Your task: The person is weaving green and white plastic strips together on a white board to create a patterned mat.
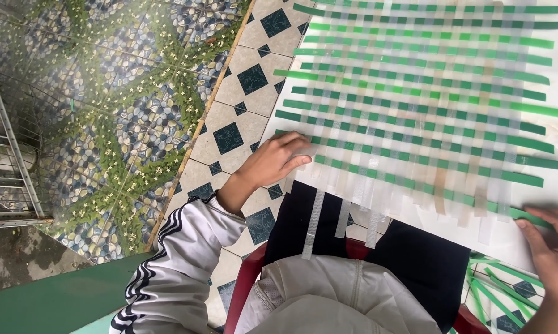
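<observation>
Woven mat [415,105]: a flat sheet plaited from green strips crossing pale, see-through ones, lying across my lap and reaching out over the tiled floor [242,80].
Handling: I judge it light and floppy, the strips thin, springy and slick, so loose ends could slide out of the weave if I tug.
Where to hold: best at the near edge, flat palms on the woven part or a pinch on a single strip end, not on the dangling tails.
Look: an even checker of green and whitish squares; uncut pale ends [313,222] hang off the near edge over my dark trousers, green ends stick out on the right.
Left hand [276,162]: fingers together, pressing flat on the mat's near left corner.
Right hand [554,247]: fingertips lying on a green strip end [526,215] at the right edge; whether it pinches, I cannot tell.
Nearby: spare green strips [498,291] on the floor by my right knee, red chair [245,291] under me.
</observation>
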